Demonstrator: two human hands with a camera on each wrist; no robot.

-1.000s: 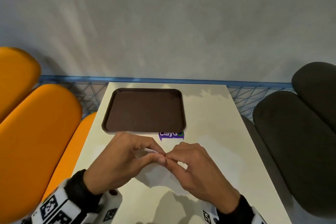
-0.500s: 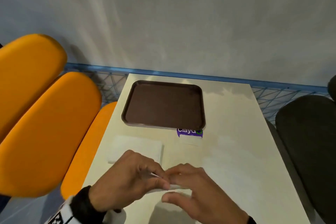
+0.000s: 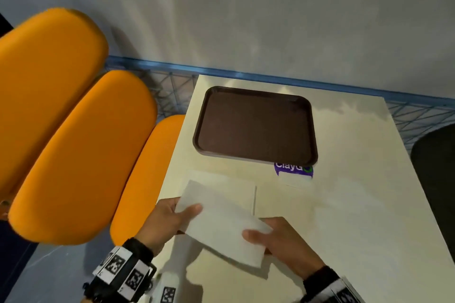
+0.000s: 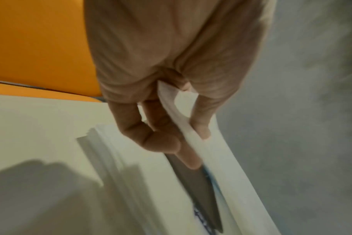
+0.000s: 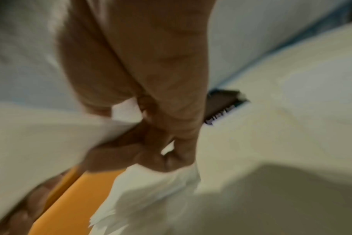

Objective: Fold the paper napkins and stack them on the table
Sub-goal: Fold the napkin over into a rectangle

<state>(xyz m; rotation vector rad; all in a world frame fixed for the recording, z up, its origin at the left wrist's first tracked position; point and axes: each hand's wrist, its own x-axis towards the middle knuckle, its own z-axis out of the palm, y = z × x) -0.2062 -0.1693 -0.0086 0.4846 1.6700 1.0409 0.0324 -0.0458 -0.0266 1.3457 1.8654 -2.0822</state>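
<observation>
Held above the near left part of the cream rectangular table (image 3: 344, 204): a white folded paper napkin (image 3: 221, 219), a long rectangle tilted from far left to near right, clear of the surface and casting a shadow below. Pinched at its far-left end by the left hand (image 3: 170, 219), thumb on top and fingers beneath, as confirmed in the left wrist view, where thumb and fingers (image 4: 201, 125) clamp the thin white edge. Pinched at the near-right end by the right hand (image 3: 278, 238), thumb over the top face, remaining fingers curled under. Just beyond, lying flat on the table, a pale stack of folded white napkins (image 3: 221, 187), its right edge marked by a thin shadow line. Judged to be the placing step: fold apparently complete, stacking not yet done. Best handled by squaring the held piece to the stack's edges before lowering, keeping both pinches light to avoid crumpling soft tissue, setting one long edge down first, then sliding fingers out sideways so nothing beneath shifts. Worth a flat press afterwards to settle the crease. Farther out, a dark brown rectangular plastic tray (image 3: 256, 96) with a purple sticker (image 3: 293, 170) at its near right corner; to the left, orange padded seat cushions (image 3: 81, 155); beyond, a grey wall.
</observation>
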